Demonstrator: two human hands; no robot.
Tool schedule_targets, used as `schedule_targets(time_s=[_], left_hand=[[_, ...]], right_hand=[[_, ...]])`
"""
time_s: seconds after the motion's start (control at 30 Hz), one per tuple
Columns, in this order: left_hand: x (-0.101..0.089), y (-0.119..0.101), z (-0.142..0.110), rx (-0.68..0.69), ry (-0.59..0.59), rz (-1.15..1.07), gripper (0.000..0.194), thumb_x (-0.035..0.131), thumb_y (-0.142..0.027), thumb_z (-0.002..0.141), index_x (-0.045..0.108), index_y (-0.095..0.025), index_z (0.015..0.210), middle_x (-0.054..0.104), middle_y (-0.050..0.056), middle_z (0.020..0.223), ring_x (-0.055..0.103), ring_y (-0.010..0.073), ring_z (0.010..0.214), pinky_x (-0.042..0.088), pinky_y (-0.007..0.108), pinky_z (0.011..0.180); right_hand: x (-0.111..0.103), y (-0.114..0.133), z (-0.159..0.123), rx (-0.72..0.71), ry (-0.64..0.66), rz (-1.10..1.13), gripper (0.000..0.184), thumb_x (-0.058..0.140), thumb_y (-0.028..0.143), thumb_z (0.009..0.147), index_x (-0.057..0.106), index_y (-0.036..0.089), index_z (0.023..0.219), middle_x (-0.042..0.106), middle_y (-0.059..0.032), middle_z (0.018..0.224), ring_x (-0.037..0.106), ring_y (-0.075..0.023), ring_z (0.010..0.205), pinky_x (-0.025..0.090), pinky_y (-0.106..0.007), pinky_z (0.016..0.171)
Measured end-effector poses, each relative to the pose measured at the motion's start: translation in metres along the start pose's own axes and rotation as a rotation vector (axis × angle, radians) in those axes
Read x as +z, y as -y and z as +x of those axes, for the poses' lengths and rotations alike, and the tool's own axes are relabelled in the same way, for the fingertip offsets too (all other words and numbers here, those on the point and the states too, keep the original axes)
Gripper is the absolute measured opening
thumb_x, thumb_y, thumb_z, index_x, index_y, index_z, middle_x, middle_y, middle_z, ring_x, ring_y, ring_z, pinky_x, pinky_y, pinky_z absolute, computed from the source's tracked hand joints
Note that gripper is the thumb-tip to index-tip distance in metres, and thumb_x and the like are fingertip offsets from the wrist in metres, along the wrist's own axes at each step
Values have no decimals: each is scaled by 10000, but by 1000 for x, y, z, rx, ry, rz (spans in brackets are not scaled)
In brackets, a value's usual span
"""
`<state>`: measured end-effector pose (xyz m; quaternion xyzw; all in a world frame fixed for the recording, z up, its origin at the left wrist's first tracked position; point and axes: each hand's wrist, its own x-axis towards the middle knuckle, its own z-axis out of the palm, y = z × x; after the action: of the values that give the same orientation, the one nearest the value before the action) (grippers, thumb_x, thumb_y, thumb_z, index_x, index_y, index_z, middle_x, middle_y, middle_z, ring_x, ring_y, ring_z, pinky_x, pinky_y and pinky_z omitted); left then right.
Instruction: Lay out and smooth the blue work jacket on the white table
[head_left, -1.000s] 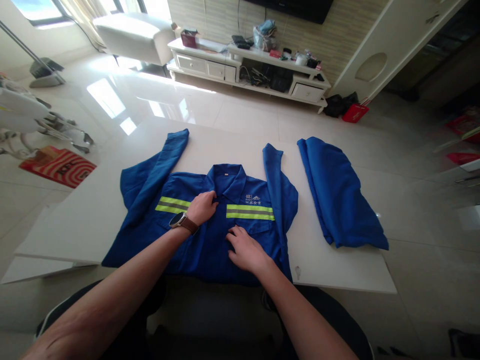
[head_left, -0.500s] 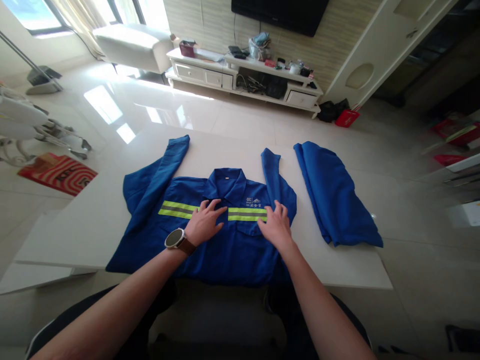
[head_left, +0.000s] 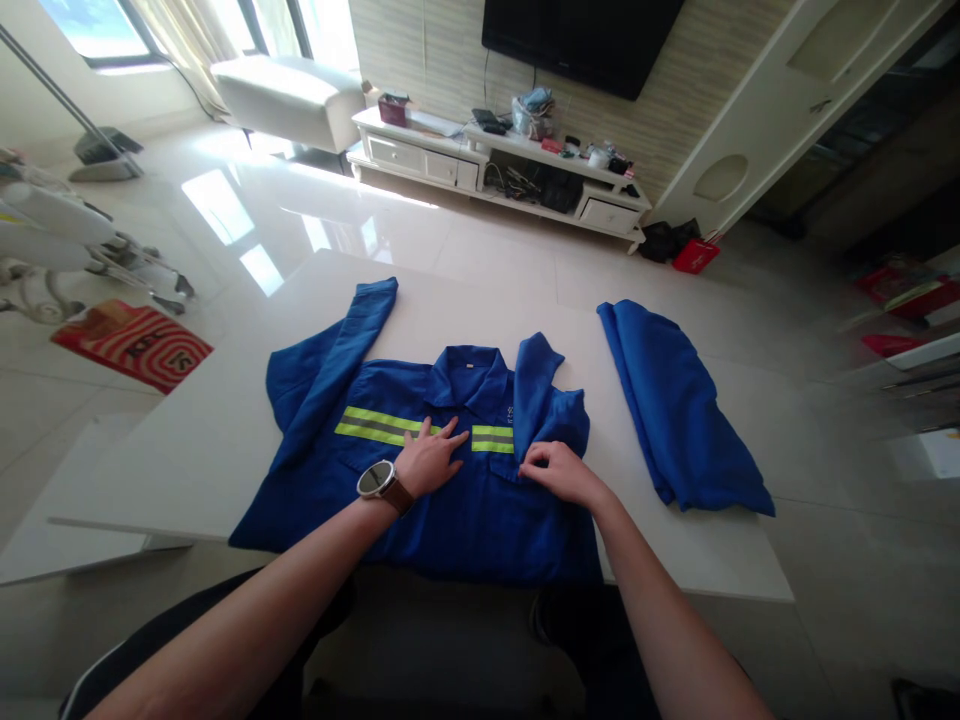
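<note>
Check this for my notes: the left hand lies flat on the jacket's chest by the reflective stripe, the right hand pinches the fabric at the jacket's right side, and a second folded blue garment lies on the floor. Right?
Not quite. The second blue garment lies on the white table, right of the jacket, as the head view shows. The left hand lies flat by the stripe; the right hand pinches the fabric.

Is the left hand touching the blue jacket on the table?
Touching. The head view shows the left hand lying flat, fingers spread, on the chest of the blue jacket, just below its reflective stripe.
</note>
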<state>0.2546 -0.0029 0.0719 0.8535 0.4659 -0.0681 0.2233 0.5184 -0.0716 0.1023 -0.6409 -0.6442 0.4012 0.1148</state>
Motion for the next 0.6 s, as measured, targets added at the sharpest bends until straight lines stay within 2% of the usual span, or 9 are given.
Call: schedule_targets(time_s=[0.03, 0.07, 0.1, 0.17, 0.27, 0.33, 0.43, 0.5, 0.6], left_hand=[[-1, -1, 0, -6, 0, -1, 607, 583, -360, 962, 489, -379, 1561, 317, 79, 1709, 288, 548, 1507, 362, 817, 1058], [-2, -2, -1, -12, 3, -1, 605, 584, -354, 961, 491, -383, 1558, 315, 78, 1710, 285, 544, 1510, 357, 815, 1064], [-3, -3, -1, -16, 7, 1, 603, 583, -351, 962, 492, -385, 1557, 314, 76, 1711, 283, 541, 1512, 353, 814, 1068], [-4, -4, -2, -15, 11, 4, 602, 583, -347, 961, 493, -386, 1555, 313, 76, 1711, 283, 539, 1512, 350, 814, 1069], [-4, -5, -2, -9, 3, 4, 601, 584, -341, 958, 500, -380, 1551, 319, 75, 1709, 286, 544, 1508, 356, 816, 1062], [-3, -5, -2, -8, 0, 9, 600, 583, -340, 959, 498, -382, 1551, 315, 74, 1710, 288, 545, 1507, 364, 813, 1057], [-1, -5, -1, -5, 1, 15, 607, 584, -341, 960, 488, -384, 1558, 305, 82, 1713, 287, 547, 1507, 371, 814, 1048], [-2, -5, -1, -7, 5, 17, 611, 582, -343, 961, 483, -383, 1562, 300, 77, 1716, 281, 549, 1509, 367, 816, 1052], [-3, -6, -1, -8, 15, 19, 608, 568, -357, 967, 477, -377, 1568, 291, 63, 1720, 276, 552, 1509, 363, 818, 1060]], right_hand=[[1, 1, -2, 36, 130, -16, 251, 628, 338, 892, 776, 187, 757, 738, -40, 817, 665, -185, 783, 483, -276, 746], [2, 1, -3, 86, 196, -56, 259, 636, 339, 886, 752, 189, 709, 712, -29, 739, 640, -177, 714, 453, -274, 682], [3, 0, -4, 128, 190, -109, 257, 640, 332, 881, 726, 189, 685, 692, -23, 705, 620, -170, 683, 426, -272, 650], [7, -2, -2, 146, 26, -202, 227, 638, 295, 879, 677, 190, 682, 683, -23, 745, 605, -160, 709, 405, -267, 657], [16, 1, 2, 28, -198, -177, 97, 632, 231, 881, 664, 193, 797, 677, -24, 892, 605, -152, 796, 439, -256, 721], [23, 6, 4, -101, -235, -98, 61, 624, 221, 895, 676, 193, 911, 665, -33, 980, 616, -154, 856, 477, -259, 781], [31, 11, 2, -210, -158, -65, 201, 631, 263, 920, 682, 196, 1102, 652, -63, 1152, 638, -182, 1024, 503, -293, 916], [33, 12, 1, -134, -112, -126, 336, 630, 289, 928, 655, 199, 1251, 604, -98, 1310, 632, -221, 1146, 495, -332, 994], [30, 10, 1, 124, -153, -262, 574, 593, 328, 947, 511, 229, 1506, 426, -174, 1523, 624, -309, 1238, 491, -419, 1030]])
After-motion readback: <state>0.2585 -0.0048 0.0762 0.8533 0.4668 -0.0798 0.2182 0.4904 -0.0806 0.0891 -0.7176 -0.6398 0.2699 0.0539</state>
